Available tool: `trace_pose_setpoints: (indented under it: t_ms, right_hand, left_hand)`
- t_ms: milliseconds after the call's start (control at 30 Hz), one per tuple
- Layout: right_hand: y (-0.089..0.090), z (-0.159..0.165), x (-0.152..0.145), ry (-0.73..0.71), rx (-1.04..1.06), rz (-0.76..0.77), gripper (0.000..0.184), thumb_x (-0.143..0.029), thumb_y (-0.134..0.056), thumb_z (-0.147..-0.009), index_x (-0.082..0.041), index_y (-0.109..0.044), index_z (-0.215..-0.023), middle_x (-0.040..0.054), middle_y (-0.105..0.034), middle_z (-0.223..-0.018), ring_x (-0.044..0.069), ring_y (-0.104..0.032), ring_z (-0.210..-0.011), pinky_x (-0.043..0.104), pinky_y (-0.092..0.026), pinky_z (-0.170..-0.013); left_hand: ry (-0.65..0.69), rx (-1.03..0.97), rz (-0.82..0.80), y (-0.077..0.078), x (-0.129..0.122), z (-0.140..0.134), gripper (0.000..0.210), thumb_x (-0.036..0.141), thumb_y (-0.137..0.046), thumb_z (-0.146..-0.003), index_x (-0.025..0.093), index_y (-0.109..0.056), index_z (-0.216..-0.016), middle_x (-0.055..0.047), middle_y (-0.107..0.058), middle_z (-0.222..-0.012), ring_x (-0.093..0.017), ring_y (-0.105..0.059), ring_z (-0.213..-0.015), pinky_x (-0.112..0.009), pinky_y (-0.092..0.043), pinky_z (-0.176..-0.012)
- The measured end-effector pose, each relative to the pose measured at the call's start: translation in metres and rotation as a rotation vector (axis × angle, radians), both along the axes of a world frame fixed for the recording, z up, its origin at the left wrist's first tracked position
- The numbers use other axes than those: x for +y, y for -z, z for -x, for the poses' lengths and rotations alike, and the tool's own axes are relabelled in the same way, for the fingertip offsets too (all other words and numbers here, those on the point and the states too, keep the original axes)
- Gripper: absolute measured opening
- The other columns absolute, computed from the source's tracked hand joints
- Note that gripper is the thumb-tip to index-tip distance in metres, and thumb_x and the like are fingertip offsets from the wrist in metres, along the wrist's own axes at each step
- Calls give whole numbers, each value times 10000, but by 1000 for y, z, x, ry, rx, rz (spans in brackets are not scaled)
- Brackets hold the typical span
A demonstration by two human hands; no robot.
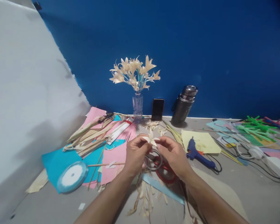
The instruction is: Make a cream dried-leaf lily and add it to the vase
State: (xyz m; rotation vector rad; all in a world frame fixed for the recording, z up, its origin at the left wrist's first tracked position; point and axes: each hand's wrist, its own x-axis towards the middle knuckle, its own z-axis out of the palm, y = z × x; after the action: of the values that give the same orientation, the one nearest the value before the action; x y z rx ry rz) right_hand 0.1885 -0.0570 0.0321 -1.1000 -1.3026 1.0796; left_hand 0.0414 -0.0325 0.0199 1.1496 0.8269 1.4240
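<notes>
Between my two hands is a cream-coloured handmade flower [151, 139] with pointed petals spread apart. My left hand [137, 153] pinches it from the left, thumb and fingers closed at its base. From the other side, my right hand [172, 151] pinches it near the petals. Just below my fingers lie a roll of tape [153, 160], seen as a pale ring, and scissors with red handles [166, 174], partly hidden by my right hand. Beyond stands a clear bottle [137, 107] holding a bunch of similar cream flowers [135, 70] on bluish stems.
Dried husk strips [91, 137] cover pink and blue sheets at left, beside a ribbon spool [72, 177]. A phone [157, 109] and a dark flask [184, 107] stand along the blue wall. At right are a blue glue gun [198, 155], cables and green pipe cleaners [259, 129].
</notes>
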Motion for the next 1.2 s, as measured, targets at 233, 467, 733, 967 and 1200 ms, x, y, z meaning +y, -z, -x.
trace_pose_setpoints:
  t_ms: [233, 467, 733, 967, 1200]
  right_hand:
    - [7, 1, 4, -124, 100, 87, 276, -426, -750, -798, -165, -725, -885, 43, -728, -819, 169, -641, -723, 279, -502, -672]
    - [3, 2, 5, -137, 209, 122, 280, -417, -804, -743, -158, -707, -787, 19, -717, -734, 149, -654, -667, 264, -520, -654]
    - [1, 6, 4, -154, 326, 176, 284, -397, -794, -750, -168, -631, -714, 13, -701, -662, 161, -672, -584, 272, -543, -585]
    - [6, 5, 7, -123, 334, 181, 281, -410, -762, -777, -178, -614, -720, 8, -678, -613, 146, -624, -523, 265, -523, -546]
    - [10, 7, 8, 25, 109, 55, 208, -358, -738, -774, -187, -636, -712, 16, -688, -669, 162, -630, -589, 270, -512, -576]
  left_hand:
    - [137, -127, 186, 8, 1, -2, 344, 391, -865, -657, 128, -643, -653, 29, -499, -661, -63, -422, -568, -191, -345, -522]
    - [185, -216, 263, 8, -2, -5, 314, 341, -880, -653, 133, -656, -725, 47, -499, -584, -48, -393, -507, -184, -336, -503]
    - [269, -180, 286, -1, -7, -5, 293, 382, -802, -743, 119, -684, -794, 27, -530, -562, -55, -429, -475, -172, -312, -461]
    - [293, -232, 402, -14, -12, -7, 401, 328, -809, -709, 116, -702, -1031, 15, -567, -609, -83, -486, -508, -188, -379, -477]
    - [231, -175, 385, -6, -12, -9, 425, 353, -843, -685, 144, -730, -1037, -8, -616, -741, -76, -514, -565, -203, -423, -542]
